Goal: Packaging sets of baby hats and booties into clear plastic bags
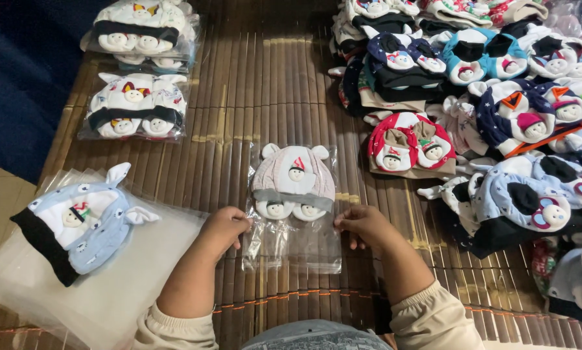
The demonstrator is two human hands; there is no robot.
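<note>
Centre of the bamboo mat (265, 97): a pink-grey baby hat (293, 181) with bear ears sits inside a clear plastic bag (292, 243), lying flat. Left hand (224, 228) pinches the bag's left edge, fingers curled; right hand (363, 224) pinches the right edge at the same height. To the left, a light blue hat (77, 220) rests on a stack of empty bags (122, 285). Farther up, two bagged white hats (135, 107). At right, a loose heap of unbagged hats (485, 97).
</note>
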